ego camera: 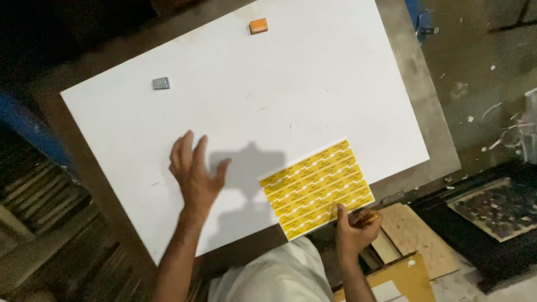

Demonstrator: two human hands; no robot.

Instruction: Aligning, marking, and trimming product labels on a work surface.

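The right hand pinches the near edge of a yellow label sheet, thumb pressed on top and the other fingers curled underneath; something thin and yellow, perhaps a pencil, seems tucked in the same fist, though it is too small to be sure. The sheet lies at the near right corner of a large white board that covers most of the counter, its near corner overhanging the board's edge where the grip has it.

The left hand rests flat on the white board with its fingers spread, well apart from the sheet and holding nothing. Its shadow and the head's shadow fall between the 2 hands.

Farther off on the board sit 2 small blocks: a grey one toward the far left and an orange one near the far edge, both well clear of the hands.

To handle the sheet well, the pinch should probably stay light and at the margin, so the rows of labels do not crease or lift. The spread left palm looks well placed to hold the board steady, and sliding the sheet flat seems safer than lifting it by 1 corner.

Brown cardboard pieces lie on the floor below the counter.
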